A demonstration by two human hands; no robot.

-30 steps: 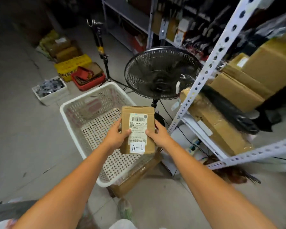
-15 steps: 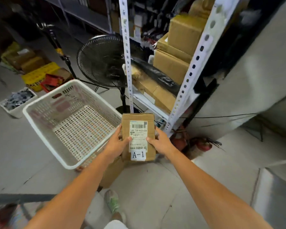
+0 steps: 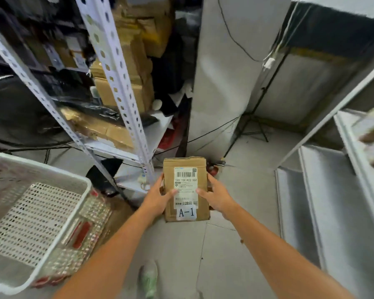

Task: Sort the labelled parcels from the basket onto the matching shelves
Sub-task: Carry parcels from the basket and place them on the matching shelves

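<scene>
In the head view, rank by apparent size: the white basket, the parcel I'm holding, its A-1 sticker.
1. white basket, largest though cut off by the frame
2. parcel
3. A-1 sticker

The parcel (image 3: 168,169) is brown cardboard; its shipping label (image 3: 185,186) is white with a black barcode, and its white tag (image 3: 187,212) reads A-1 in black. At lower left, the basket (image 3: 41,167) is white, patterned with rows of small holes. The shelf upright (image 3: 117,67) is white, and the floor (image 3: 225,255) is grey.
</scene>
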